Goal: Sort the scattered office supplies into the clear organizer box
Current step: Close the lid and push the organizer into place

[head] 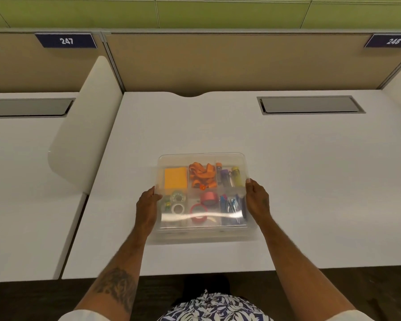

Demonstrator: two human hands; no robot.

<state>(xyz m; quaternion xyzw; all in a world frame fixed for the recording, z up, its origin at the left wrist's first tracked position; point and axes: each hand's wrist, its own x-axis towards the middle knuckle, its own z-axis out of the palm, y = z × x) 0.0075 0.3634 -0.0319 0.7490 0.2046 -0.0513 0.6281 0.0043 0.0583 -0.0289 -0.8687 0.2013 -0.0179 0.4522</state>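
A clear organizer box [202, 157] sits near the front of the white desk, with a clear lid over it. Through the lid I see yellow sticky notes [175, 180], an orange lanyard [202, 174], small bottles [229, 176], tape rolls [177, 202], red tape rolls [203, 205] and blue pens or clips [232, 205], each in its own compartment. My left hand [147, 207] grips the box's left side. My right hand [257, 200] grips its right side, thumb on the lid's edge.
The white desk [287, 170] stretches around the box. A grey cable hatch [310, 105] lies at the back right. A white curved divider [86, 135] stands to the left, beside another desk. Beige partition panels numbered 247 and 248 close the back.
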